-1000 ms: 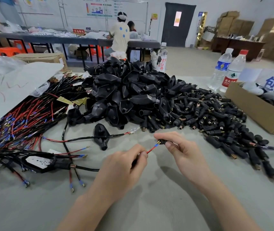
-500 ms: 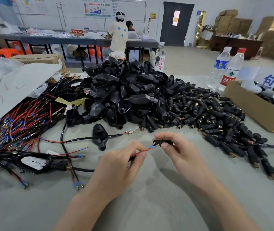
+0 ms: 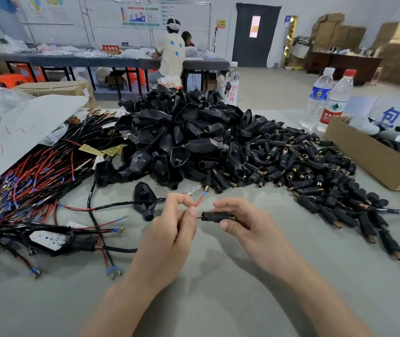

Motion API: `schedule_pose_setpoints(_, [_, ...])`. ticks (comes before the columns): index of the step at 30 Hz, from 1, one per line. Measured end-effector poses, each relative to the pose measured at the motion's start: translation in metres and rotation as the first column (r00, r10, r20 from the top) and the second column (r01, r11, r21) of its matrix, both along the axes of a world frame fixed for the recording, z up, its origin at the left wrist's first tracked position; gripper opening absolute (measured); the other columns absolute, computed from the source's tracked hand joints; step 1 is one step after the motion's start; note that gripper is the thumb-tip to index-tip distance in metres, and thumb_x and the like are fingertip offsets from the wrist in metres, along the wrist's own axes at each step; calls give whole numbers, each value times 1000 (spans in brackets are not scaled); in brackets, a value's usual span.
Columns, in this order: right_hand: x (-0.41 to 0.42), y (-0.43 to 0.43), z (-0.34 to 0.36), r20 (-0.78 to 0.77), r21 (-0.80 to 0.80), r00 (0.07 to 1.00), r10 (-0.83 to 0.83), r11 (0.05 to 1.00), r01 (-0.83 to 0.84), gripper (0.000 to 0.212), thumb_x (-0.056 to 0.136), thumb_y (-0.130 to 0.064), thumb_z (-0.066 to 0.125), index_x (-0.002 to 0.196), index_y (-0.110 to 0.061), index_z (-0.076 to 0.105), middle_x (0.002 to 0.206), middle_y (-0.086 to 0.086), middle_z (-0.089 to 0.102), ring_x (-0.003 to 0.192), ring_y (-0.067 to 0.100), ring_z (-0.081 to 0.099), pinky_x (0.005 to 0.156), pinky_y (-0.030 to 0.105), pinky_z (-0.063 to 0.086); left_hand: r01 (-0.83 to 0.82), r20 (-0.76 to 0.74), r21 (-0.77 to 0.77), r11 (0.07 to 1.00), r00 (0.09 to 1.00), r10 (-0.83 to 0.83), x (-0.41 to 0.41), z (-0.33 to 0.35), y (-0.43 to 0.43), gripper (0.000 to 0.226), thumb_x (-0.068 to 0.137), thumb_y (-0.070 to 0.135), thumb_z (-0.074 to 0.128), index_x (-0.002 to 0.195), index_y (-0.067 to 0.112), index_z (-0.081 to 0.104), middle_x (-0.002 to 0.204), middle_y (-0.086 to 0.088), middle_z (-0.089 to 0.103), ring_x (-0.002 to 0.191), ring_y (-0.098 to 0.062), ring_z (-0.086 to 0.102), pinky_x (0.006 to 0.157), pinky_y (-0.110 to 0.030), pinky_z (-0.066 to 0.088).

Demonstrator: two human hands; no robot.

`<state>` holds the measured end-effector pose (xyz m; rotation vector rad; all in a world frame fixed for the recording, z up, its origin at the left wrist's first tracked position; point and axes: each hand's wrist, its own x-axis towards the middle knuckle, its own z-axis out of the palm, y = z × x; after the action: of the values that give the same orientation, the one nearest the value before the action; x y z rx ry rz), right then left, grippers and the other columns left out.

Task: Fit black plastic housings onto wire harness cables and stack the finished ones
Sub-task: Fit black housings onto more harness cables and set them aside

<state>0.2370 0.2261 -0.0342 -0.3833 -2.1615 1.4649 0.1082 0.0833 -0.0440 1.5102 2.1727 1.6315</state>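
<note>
**Red wire in one hand, little black sleeve in the other**

The left hand (image 3: 169, 229) is pinching a thin red wire (image 3: 199, 201) between thumb and forefinger, and the wire's blue-tipped end pokes up past the fingers. The right hand (image 3: 242, 222) is clamped on a small black sleeve (image 3: 214, 217), thumb underneath and fingers over the top, holding it level above the counter (image 3: 218, 295). The two hands are nearly touching. A short dark stub runs from the sleeve's left end to the left thumb (can't tell if it's a second wire or part of the sleeve).

Just beyond the left hand, one black housing (image 3: 144, 199) lies on the counter, with a black cable (image 3: 121, 205) running from it off to the left. Behind that is a big heap of housings (image 3: 182, 142), and a spread of more sleeves (image 3: 315, 171) lies to its right. A mass of red and black wires (image 3: 28, 181) covers the left side. A cardboard box (image 3: 369, 161) and two water bottles (image 3: 318, 98) sit at the far right.
</note>
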Motion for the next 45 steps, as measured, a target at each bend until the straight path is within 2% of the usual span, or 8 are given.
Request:
schedule_pose_setpoints(5, [2,-3,0,-27,-43,1000,16,999,-17,45,102,-1,50,110,-42,68,111,-15,72,110,6,67,100,20,48,29,80,10,1000,996,-30,-1,-1,2,9,99,41,39,102,37,47,59,4,50,51,-7,40,51,-21,34])
schedule_pose_setpoints(11, [-4,-2,-1,-174,-378,984,-49,926,-21,26,92,4,62,109,-14,70,103,2,77,96,16,73,84,19,55,-6,170,42,999,985,-1,0,0,4,12,105,36,42,99,39,51,65,1,59,56,-13,47,56,-29,40])
schedule_pose_setpoints(15, [-9,-5,-2,-175,-498,984,-36,865,-57,26,78,-12,70,104,-9,72,96,9,78,90,17,75,77,19,57,-49,231,75,996,972,31,3,3,4,16,104,35,40,91,38,48,62,4,56,53,-9,43,52,-25,37])
schedule_pose_setpoints(24, [-6,-4,2,-50,-308,992,-117,947,96,20,86,-3,72,87,-23,75,85,3,78,74,8,70,72,17,53,-40,486,88,995,874,-8,3,5,5,22,106,24,42,88,18,54,68,9,55,68,-10,53,68,-17,43])
schedule_pose_setpoints(28, [-3,-5,3,5,-138,989,-148,979,147,33,88,-9,72,86,-42,74,81,-8,77,71,2,68,73,11,48,-7,445,47,999,895,-15,7,4,6,24,106,27,43,88,16,54,70,6,53,64,-5,51,64,-12,39])
schedule_pose_setpoints(34, [-5,-6,5,-116,-355,989,-92,934,46,21,94,-2,60,95,-17,75,84,5,78,75,10,72,70,17,55,23,447,48,999,894,-42,8,4,6,23,106,22,42,90,11,54,78,0,55,72,-12,53,68,-12,43])
schedule_pose_setpoints(39, [-9,-4,0,-134,-484,984,-113,874,34,12,86,-18,66,91,-8,67,84,13,77,79,18,75,68,20,57,57,441,27,998,895,-63,9,3,7,23,106,24,41,86,21,51,67,3,50,61,-14,47,59,-23,41])
schedule_pose_setpoints(45, [-7,-2,-1,-170,-515,975,-143,857,35,23,82,-28,65,88,-8,57,88,13,77,84,22,76,67,21,58,-83,-27,-49,995,996,81,8,3,3,28,103,50,28,92,31,45,60,10,47,51,-11,43,50,-24,30])
